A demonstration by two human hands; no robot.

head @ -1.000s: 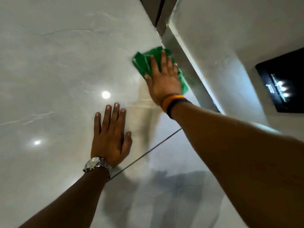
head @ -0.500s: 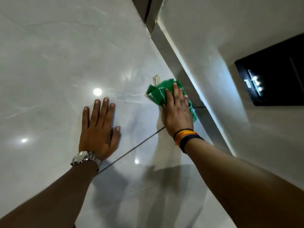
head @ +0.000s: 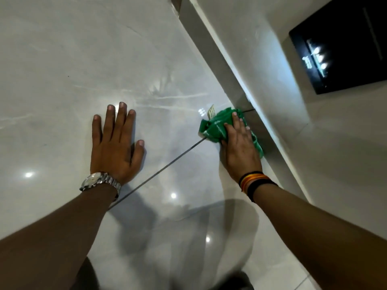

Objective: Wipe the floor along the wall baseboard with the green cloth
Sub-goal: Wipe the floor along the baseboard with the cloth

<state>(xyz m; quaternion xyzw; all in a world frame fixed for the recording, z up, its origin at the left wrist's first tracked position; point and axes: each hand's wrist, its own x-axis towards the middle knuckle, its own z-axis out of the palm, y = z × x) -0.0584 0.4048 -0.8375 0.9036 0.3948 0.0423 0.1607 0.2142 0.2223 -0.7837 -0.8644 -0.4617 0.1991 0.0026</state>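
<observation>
Well, from the head camera I have the green cloth [head: 215, 127] bunched on the floor [head: 62, 70], tight against the baseboard [head: 211, 49], where a grout line [head: 163, 169] meets it. My right hand [head: 238, 147] lies flat on it, fingers straight and close together, pressing down. My left hand [head: 116, 147] is spread flat on the floor, well apart, bracing me. The cloth looks soft, light and limp, so I judge it will bunch and slide on the glossy tile; best pinned under the palm, over its middle.

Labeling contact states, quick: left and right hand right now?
left hand: open, flat on the floor.
right hand: open, fingers pressing the cloth down.
</observation>
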